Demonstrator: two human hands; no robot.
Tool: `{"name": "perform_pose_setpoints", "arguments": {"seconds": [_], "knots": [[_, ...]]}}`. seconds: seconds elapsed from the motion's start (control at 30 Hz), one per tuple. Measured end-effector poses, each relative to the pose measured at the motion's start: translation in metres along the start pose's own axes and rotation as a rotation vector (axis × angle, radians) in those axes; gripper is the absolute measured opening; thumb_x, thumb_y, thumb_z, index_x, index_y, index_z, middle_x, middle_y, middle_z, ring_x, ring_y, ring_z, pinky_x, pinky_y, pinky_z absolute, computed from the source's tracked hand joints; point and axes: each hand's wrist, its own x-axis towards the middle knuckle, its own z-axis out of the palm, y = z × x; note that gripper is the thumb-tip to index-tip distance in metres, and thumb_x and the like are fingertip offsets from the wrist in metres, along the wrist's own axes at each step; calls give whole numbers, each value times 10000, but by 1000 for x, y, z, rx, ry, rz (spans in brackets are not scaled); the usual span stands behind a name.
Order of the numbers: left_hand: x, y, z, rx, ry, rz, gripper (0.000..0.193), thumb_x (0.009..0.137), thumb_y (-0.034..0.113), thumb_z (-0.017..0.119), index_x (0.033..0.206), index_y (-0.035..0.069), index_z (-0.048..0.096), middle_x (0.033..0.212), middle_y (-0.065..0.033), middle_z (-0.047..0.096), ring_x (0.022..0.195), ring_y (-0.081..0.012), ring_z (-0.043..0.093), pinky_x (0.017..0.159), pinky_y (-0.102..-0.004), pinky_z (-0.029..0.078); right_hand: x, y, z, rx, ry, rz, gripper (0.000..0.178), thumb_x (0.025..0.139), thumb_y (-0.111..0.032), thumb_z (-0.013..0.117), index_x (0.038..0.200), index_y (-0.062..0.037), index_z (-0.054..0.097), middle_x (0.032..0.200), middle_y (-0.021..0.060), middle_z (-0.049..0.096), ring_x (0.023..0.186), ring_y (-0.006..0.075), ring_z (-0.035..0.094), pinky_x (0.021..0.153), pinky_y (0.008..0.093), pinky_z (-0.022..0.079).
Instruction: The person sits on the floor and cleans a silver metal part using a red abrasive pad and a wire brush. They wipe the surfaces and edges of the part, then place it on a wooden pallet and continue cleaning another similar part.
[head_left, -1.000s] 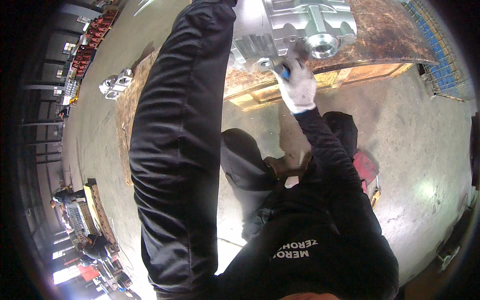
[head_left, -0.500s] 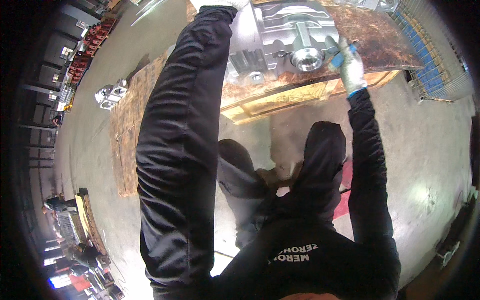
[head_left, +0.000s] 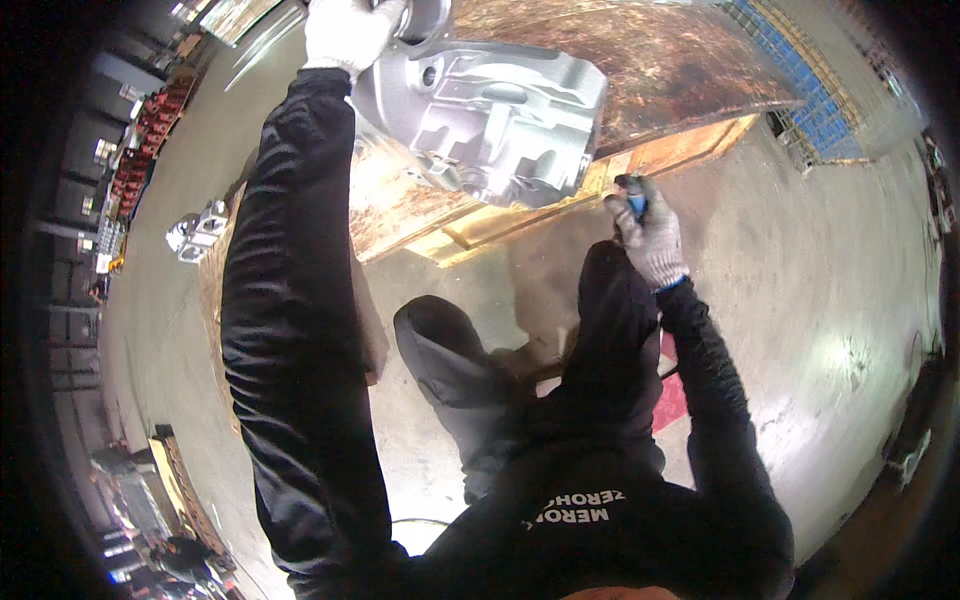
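A large silver-grey metal casting (head_left: 500, 125) lies tilted on the wooden crate top (head_left: 680, 75), close to its near edge. At its far left end, my left hand (head_left: 350, 35) in a white knit glove grips the round rim, its fingertips partly cut off by the frame's upper edge. My right hand (head_left: 655, 235), gloved too, is off the casting, in front of the crate and above my right knee. Its fingers are wrapped round a small blue-handled tool (head_left: 637, 204); the tip of the tool is too small to make out.
A smaller metal casting (head_left: 197, 235) sits farther left by the crate's corner. Blue and yellow wire-mesh racking (head_left: 815, 95) stands at the far right. Red parts (head_left: 150, 150) line the far left. My knees (head_left: 440, 335) are close to the crate's near side.
The casting has turned and tipped over, shifting left and nearer. My right hand has come off its right end, moving down and left with the blue-handled tool. My left hand has moved left.
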Motion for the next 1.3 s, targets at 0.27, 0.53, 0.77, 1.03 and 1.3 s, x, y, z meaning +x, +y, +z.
{"name": "perform_pose_setpoints", "arguments": {"seconds": [0.27, 0.53, 0.77, 1.03, 1.3], "knots": [[4, -6, 6, -81, 18, -178, 576, 838, 239, 703, 1383, 90, 590, 1268, -172, 669, 1199, -326, 646, 1035, -398, 500, 66, -22, -17, -999, -11, -662, 385, 995, -400, 605, 1301, -167, 625, 1128, 140, 697, 1009, 351, 689, 862, 470, 534], [0, -23, 20, -90, 41, -243, 519, 876, 199, 693, 1381, 116, 604, 1310, -126, 669, 1201, -253, 652, 1045, -369, 484, 63, 7, -8, -748, -11, -628, 342, 939, -274, 692, 1253, -141, 664, 1067, 140, 729, 930, 348, 712, 797, 454, 572], [3, -19, 20, -6, 74, -141, 541, 832, 228, 681, 1358, 114, 626, 1274, -140, 661, 1166, -307, 651, 1026, -409, 492, 0, -16, 13, -630, -91, -411, 247, 960, -301, 636, 1121, -119, 680, 900, 158, 737, 825, 378, 719, 690, 491, 562], [7, -9, 32, -61, 93, -119, 549, 773, 183, 694, 1318, 126, 659, 1232, -148, 659, 1129, -326, 658, 1005, -425, 507, -2, -72, -6, -776, -156, -457, 274, 893, -310, 659, 1018, -76, 727, 830, 190, 721, 823, 385, 728, 703, 500, 569], [1, -13, 10, 11, 77, -170, 540, 790, 182, 681, 1327, 138, 654, 1246, -138, 658, 1161, -320, 660, 1019, -419, 505, 69, -166, -31, -912, -347, -547, 317, 790, -323, 717, 885, -27, 776, 848, 239, 723, 839, 401, 732, 731, 478, 588]]}}
